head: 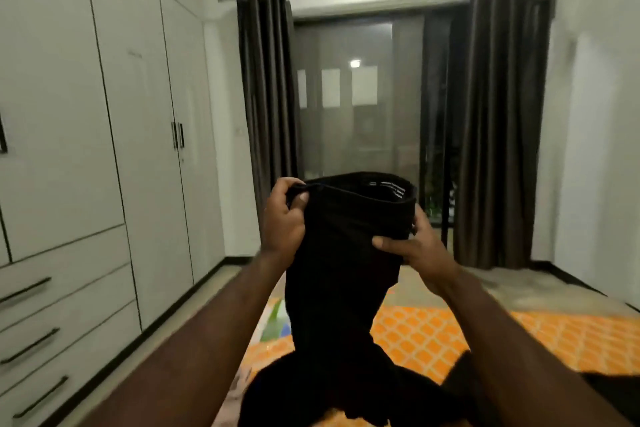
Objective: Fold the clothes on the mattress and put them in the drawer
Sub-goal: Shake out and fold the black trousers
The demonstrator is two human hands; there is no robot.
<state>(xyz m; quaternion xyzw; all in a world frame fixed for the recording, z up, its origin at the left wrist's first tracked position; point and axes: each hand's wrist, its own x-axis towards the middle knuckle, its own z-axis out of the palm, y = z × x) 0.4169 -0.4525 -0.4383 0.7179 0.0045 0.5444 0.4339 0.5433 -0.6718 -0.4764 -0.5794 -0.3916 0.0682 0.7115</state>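
The drawers (pixel 62 322) stand closed at the left, well apart from the orange-patterned mattress (pixel 450 336). Above the mattress hangs a black garment (pixel 343 253), raised by its open waistband, probably to straighten it for folding. The left hand (pixel 282 218) pinches the band's edge, and the right hand (pixel 412 246) grips the opposite side, fingers curled.

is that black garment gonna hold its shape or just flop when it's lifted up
Likely floppy: the black garment hangs limp below the left hand and right hand, its lower end crumpling over the mattress. Probably light, since a finger pinch at the rim seems to carry it. Slipping seems unlikely; the cloth bunches under the grip.
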